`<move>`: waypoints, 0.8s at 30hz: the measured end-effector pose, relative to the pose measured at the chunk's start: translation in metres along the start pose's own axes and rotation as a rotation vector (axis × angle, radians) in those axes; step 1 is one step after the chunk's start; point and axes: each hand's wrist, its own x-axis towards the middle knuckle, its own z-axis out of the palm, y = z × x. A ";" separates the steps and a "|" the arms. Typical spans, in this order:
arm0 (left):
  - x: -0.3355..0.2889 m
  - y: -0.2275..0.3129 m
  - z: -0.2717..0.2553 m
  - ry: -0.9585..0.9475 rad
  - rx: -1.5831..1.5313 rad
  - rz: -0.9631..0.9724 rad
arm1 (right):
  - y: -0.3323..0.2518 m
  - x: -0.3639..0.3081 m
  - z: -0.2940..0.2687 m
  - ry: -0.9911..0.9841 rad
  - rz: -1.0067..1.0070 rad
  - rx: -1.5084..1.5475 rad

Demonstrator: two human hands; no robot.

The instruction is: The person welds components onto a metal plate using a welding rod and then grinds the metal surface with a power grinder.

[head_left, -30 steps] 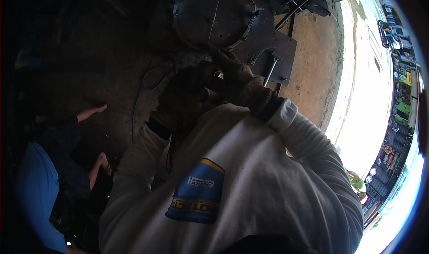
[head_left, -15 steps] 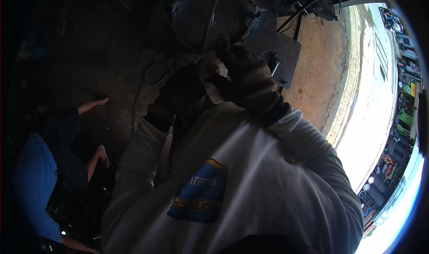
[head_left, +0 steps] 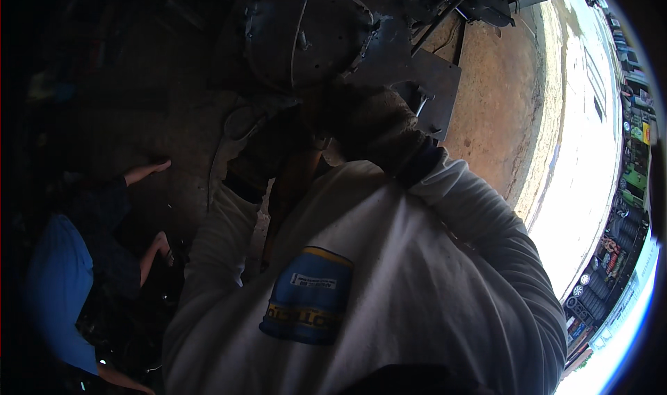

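Both my hands wear dark gloves and meet in deep shadow in front of my chest. Between them is an angle grinder (head_left: 297, 176) with a long orange-brown body that slants down toward my belly. My left hand (head_left: 267, 146) is closed around its upper part. At the tool's head, my right hand (head_left: 372, 120) is curled over it, its fingertips lost in the dark. Just beyond the hands stands a dark metal piece with a round plate (head_left: 316, 40), a raised seam running down its middle.
A flat metal plate (head_left: 439, 82) juts out at the right of the metal piece. A cable (head_left: 221, 134) loops on the dark floor. At left is another person in a blue garment (head_left: 62, 287), with bare feet and legs showing. Sunlit ground (head_left: 486, 110) lies to the right.
My right hand has come down and inward over the tool's head, covering the pale round disc that showed before. More of the orange-brown body shows. The view has shifted slightly.
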 end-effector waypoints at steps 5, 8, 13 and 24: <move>-0.004 0.007 -0.006 0.010 0.378 0.190 | 0.012 0.005 0.001 0.084 -0.167 -0.034; 0.001 -0.006 -0.006 -0.067 0.065 0.010 | -0.001 0.002 -0.010 0.048 0.013 -0.027; 0.002 0.012 -0.005 0.069 0.213 0.254 | 0.007 0.003 0.010 0.113 -0.173 -0.039; -0.008 -0.006 -0.016 0.096 0.789 0.404 | -0.017 0.018 0.005 0.012 -0.090 -0.013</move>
